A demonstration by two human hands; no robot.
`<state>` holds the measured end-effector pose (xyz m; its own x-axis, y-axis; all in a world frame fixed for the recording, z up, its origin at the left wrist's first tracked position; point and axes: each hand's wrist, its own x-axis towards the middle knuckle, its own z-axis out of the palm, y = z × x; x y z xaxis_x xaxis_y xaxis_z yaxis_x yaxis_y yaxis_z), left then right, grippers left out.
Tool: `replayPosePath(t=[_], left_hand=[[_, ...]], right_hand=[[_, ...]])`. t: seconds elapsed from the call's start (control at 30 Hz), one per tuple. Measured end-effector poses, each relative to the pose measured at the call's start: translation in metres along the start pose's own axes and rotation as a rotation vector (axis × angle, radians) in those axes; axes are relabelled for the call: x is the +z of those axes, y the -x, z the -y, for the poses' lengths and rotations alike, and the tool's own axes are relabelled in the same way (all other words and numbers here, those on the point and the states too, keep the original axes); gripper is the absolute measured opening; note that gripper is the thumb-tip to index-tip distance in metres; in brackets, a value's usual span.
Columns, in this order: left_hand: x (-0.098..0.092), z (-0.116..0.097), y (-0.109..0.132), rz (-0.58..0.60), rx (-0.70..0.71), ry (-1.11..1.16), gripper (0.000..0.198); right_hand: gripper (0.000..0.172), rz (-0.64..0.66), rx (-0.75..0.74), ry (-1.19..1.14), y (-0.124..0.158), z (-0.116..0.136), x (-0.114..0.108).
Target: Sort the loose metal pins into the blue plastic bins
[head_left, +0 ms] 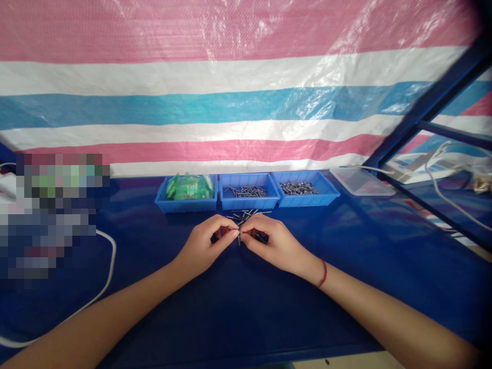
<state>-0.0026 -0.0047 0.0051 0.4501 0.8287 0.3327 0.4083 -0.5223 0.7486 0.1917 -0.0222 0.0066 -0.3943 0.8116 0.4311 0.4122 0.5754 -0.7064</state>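
Observation:
My left hand (209, 240) and my right hand (269, 238) meet fingertip to fingertip over the blue table (238, 307), both pinched on a small metal pin (239, 234). Just behind them a loose heap of metal pins (246, 214) lies on the table. Three blue trays stand in a row beyond: the left tray (186, 204) holds green plastic parts, the middle tray (249, 201) holds scattered metal pins, the right tray (307, 197) holds a denser pile of small metal pieces. A red string circles my right wrist.
A clear plastic lid or box (359, 182) lies right of the trays. A white cable (103, 277) curves across the table's left side. A dark blue metal frame (423, 105) and more cables stand at the right. A striped tarp hangs behind.

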Motion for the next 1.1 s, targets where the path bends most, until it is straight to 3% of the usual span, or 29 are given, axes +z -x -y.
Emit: replayPosePath(t=[0.37,0.53,0.67,0.8,0.87,0.97,1.1], left_hand=[[-0.001,-0.001,-0.001,-0.013,0.010,-0.023,0.009],[0.000,0.001,-0.001,0.035,0.056,-0.085,0.009],[0.000,0.003,0.000,0.089,0.138,-0.208,0.015],[0.001,0.008,0.001,0.167,0.194,-0.398,0.024],[0.001,0.011,0.002,0.187,0.203,-0.461,0.027],[0.001,0.012,0.004,0.203,0.213,-0.516,0.029],[0.000,0.011,0.004,0.219,0.232,-0.544,0.027]], right_hand=[[0.010,-0.116,0.039,-0.063,0.002,-0.002,0.000],[0.017,-0.149,0.041,-0.045,0.002,0.000,-0.001],[0.020,-0.290,0.052,0.091,-0.004,-0.010,-0.023],[0.027,-0.576,0.168,0.342,-0.009,-0.045,-0.063],[0.027,-0.641,0.224,0.542,-0.009,-0.063,-0.080],[0.027,-0.593,0.257,0.752,-0.008,-0.073,-0.092],[0.023,-0.428,0.154,0.702,-0.008,-0.046,-0.080]])
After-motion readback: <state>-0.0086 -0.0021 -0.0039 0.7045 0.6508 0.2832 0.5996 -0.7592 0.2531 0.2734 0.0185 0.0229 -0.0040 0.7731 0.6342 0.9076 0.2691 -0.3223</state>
